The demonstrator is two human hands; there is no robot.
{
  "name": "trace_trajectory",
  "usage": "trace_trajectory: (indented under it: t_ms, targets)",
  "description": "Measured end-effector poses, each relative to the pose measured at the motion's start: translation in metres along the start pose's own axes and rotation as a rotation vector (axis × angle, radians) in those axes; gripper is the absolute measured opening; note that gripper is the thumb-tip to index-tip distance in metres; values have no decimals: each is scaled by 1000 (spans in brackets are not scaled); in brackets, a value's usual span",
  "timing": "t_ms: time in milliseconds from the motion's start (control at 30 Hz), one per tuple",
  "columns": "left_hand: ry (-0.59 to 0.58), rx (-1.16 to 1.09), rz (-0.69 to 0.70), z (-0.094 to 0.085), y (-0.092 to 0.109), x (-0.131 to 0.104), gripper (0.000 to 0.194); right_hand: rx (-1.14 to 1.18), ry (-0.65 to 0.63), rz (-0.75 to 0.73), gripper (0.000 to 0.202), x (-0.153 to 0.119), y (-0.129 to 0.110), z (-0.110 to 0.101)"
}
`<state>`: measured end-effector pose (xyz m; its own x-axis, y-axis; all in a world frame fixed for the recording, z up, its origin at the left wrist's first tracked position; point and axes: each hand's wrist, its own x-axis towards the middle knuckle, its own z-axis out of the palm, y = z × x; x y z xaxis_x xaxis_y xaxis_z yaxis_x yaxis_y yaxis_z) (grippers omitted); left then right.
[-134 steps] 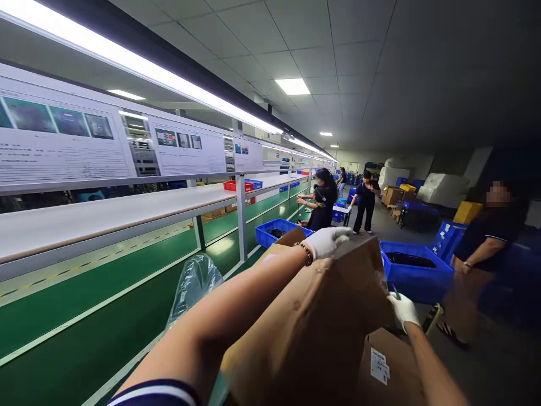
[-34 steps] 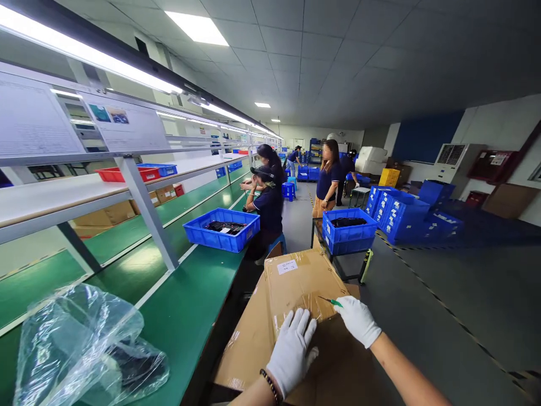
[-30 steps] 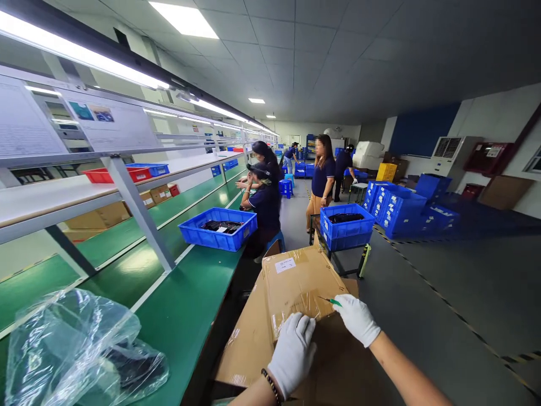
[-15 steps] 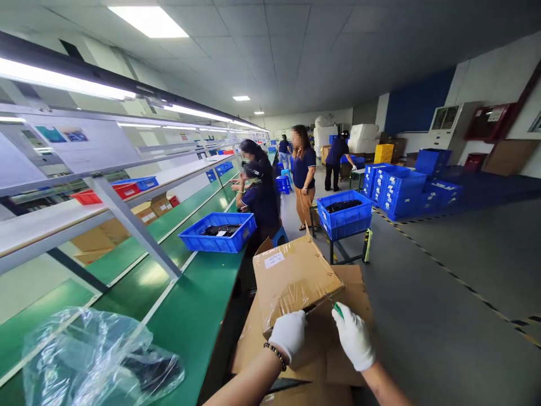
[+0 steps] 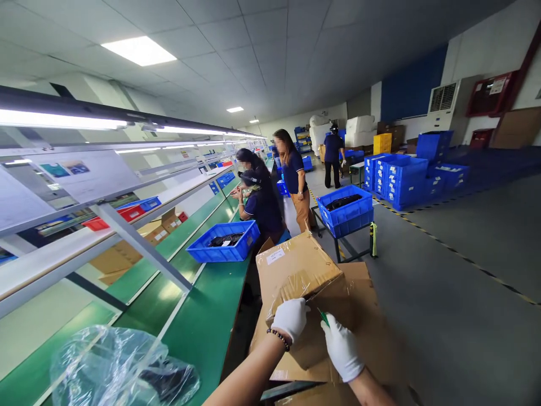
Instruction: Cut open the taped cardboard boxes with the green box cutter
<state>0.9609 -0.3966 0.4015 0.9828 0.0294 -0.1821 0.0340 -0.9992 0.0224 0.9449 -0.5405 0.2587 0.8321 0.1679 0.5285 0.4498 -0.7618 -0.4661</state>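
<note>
A taped cardboard box (image 5: 298,270) with a white label stands tilted in front of me, on flattened cardboard. My left hand (image 5: 291,318), in a white glove, is closed on the near edge of its top, where clear tape is wrinkled. In my gloved right hand (image 5: 342,347) is a small green-handled tool (image 5: 324,318) with a thin tip, just off the box's near side. The fingers are wrapped round its handle, so most of it is hidden.
A green workbench (image 5: 207,301) runs along the left, bearing a clear plastic bag (image 5: 114,361) and a blue bin (image 5: 224,242) of dark items. Another blue bin (image 5: 344,211) stands on a metal stand. A person (image 5: 293,175) stands ahead; another person (image 5: 262,197) is at the bench.
My right hand has moved left and down with the green-handled tool, away from the box's top corner. The box's near side shows more. My left hand keeps its hold; the camera view has shifted.
</note>
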Motion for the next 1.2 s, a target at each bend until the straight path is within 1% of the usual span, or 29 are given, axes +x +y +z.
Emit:
trace_trajectory:
  t_ms: [100, 267, 533, 700, 800, 867, 933, 1000, 1100, 1200]
  targets:
    - [-15, 9, -10, -3, 3, 3, 30, 18, -11, -21, 45, -3, 1, 1]
    - [-30, 19, -21, -6, 7, 6, 32, 62, 4, 11, 47, 3, -1, -2]
    - [-18, 19, -23, -9, 9, 12, 30, -15, -68, 69, 31, 5, 3, 5]
    - [-7, 21, -36, -11, 9, 16, 31, -63, -127, 83, 28, 19, -2, -5]
    - [4, 26, -44, -13, 8, 20, 32, -102, -139, 87, 29, 30, -8, -13]
    - [16, 26, -48, -16, 7, 24, 31, -140, -148, 89, 29, 34, -9, -15]
    - [33, 19, -48, -21, 6, 29, 31, -195, -160, 98, 30, 35, -6, -12]
    - [55, 7, -41, -31, 4, 36, 30, -240, -172, 110, 29, 32, 1, -3]
    - [92, -19, -26, -54, -2, 48, 30, -277, -194, 127, 28, 23, 15, 14]
    - [133, -48, -25, -80, -15, 61, 33, -296, -211, 146, 30, 14, 31, 30]
